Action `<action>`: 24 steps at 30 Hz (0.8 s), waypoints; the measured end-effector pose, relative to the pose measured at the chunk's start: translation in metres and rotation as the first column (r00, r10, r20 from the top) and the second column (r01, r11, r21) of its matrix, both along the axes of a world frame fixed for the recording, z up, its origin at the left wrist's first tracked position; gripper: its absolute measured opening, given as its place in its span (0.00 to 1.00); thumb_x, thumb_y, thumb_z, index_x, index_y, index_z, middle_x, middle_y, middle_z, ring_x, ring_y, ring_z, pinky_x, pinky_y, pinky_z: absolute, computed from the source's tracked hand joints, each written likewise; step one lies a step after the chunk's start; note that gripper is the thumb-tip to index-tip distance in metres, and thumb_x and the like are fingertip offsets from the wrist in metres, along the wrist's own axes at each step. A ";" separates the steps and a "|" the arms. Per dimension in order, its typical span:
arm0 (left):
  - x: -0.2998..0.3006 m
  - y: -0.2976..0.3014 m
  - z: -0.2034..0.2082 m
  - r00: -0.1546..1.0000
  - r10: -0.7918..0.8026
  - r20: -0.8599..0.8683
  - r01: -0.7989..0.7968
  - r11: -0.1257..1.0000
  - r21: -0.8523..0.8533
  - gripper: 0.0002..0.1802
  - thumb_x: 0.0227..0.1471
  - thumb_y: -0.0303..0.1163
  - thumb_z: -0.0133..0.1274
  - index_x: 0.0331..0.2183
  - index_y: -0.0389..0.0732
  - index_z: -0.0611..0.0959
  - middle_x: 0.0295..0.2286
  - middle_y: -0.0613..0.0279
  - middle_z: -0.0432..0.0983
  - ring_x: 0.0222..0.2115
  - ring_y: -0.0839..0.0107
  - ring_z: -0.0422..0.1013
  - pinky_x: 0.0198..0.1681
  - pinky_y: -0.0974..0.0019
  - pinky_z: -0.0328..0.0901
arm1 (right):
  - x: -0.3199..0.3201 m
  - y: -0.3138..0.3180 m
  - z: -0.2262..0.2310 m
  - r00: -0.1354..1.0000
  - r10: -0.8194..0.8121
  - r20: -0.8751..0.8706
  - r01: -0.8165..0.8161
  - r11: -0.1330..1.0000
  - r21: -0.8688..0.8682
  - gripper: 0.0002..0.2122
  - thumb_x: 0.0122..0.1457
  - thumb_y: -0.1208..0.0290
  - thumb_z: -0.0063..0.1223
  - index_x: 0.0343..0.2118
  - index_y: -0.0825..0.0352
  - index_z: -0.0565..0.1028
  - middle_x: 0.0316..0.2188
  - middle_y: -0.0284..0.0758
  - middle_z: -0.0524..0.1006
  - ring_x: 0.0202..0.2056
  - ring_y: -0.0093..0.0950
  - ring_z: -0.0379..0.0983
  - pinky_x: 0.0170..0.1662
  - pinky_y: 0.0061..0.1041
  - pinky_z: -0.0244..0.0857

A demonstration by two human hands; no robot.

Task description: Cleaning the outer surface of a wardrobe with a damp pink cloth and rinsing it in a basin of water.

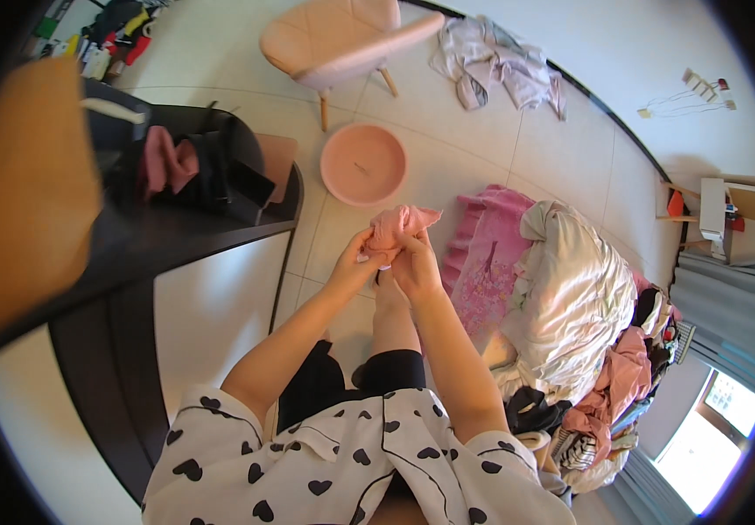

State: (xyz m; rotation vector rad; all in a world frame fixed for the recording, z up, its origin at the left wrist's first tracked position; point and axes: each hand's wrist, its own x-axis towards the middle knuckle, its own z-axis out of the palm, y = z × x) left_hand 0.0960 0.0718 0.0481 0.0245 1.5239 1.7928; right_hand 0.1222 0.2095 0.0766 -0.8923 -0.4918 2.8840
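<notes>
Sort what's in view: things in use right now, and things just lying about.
In use:
- pink cloth, held by left grip and right grip

Apparently just lying about:
- basin, untouched on the floor
- chair
- pale garment near the wall
- floral pink fabric
- white bedding
- clothes heap

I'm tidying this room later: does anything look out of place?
Yes: a pale cloth lies crumpled on the floor near the chair, apart from the clothes pile, as if dropped. The left hand and right hand hold a pink cloth; nothing odd there.
</notes>
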 end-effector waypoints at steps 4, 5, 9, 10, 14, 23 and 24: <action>-0.033 0.056 -0.081 0.999 0.050 -0.015 -0.052 0.972 -0.230 0.20 0.50 0.26 0.51 0.47 0.36 0.71 0.41 0.61 0.71 0.43 0.73 0.66 0.48 0.69 0.60 | -0.037 0.059 -0.089 0.976 0.002 0.219 -0.008 1.000 0.027 0.12 0.62 0.76 0.40 0.48 0.67 0.64 0.44 0.35 0.70 0.46 0.27 0.68 0.49 0.27 0.63; -0.041 0.065 -0.103 0.999 0.039 0.019 -0.033 0.970 -0.242 0.20 0.50 0.26 0.51 0.47 0.36 0.71 0.41 0.61 0.71 0.43 0.73 0.66 0.48 0.69 0.60 | -0.044 0.071 -0.122 0.971 -0.022 0.239 0.002 0.997 0.084 0.11 0.62 0.75 0.40 0.47 0.68 0.65 0.42 0.34 0.71 0.45 0.26 0.69 0.48 0.25 0.64; -0.094 0.062 -0.206 0.923 0.381 -0.056 -0.375 0.854 -0.361 0.16 0.49 0.28 0.53 0.42 0.34 0.76 0.33 0.63 0.73 0.34 0.73 0.69 0.39 0.72 0.64 | -0.084 0.094 -0.207 0.875 0.102 0.473 -0.231 0.947 0.224 0.09 0.63 0.73 0.38 0.42 0.68 0.69 0.34 0.32 0.72 0.38 0.22 0.70 0.41 0.19 0.64; -0.114 0.062 -0.235 0.925 0.378 -0.042 -0.365 0.850 -0.381 0.16 0.49 0.28 0.53 0.42 0.34 0.76 0.33 0.63 0.73 0.34 0.73 0.69 0.39 0.72 0.64 | -0.096 0.100 -0.226 0.812 0.153 0.563 -0.352 0.898 0.264 0.09 0.63 0.73 0.38 0.41 0.68 0.70 0.31 0.32 0.73 0.35 0.21 0.70 0.37 0.17 0.64; -0.172 0.068 -0.344 0.967 0.150 -0.206 -0.246 0.756 -0.607 0.15 0.49 0.32 0.54 0.38 0.33 0.78 0.29 0.61 0.74 0.32 0.73 0.69 0.36 0.70 0.64 | -0.124 0.107 -0.343 0.806 0.173 0.565 -0.451 0.798 0.399 0.10 0.62 0.74 0.37 0.40 0.69 0.72 0.30 0.32 0.73 0.34 0.21 0.70 0.36 0.17 0.63; -0.255 0.030 -0.607 0.975 -0.006 -0.221 -0.174 0.596 -0.784 0.20 0.49 0.35 0.54 0.44 0.38 0.76 0.38 0.57 0.69 0.38 0.68 0.67 0.42 0.68 0.62 | -0.192 0.093 -0.581 0.749 0.069 0.659 -0.583 0.543 0.605 0.16 0.55 0.79 0.36 0.47 0.73 0.67 0.40 0.48 0.73 0.44 0.39 0.69 0.48 0.29 0.60; -0.265 0.017 -0.631 0.962 -0.084 -0.261 -0.167 0.577 -0.799 0.21 0.49 0.37 0.54 0.46 0.40 0.75 0.47 0.49 0.66 0.45 0.60 0.66 0.47 0.64 0.61 | -0.203 0.086 -0.593 0.723 0.017 0.691 -0.596 0.522 0.610 0.18 0.54 0.80 0.36 0.49 0.73 0.65 0.40 0.48 0.73 0.45 0.40 0.69 0.49 0.30 0.60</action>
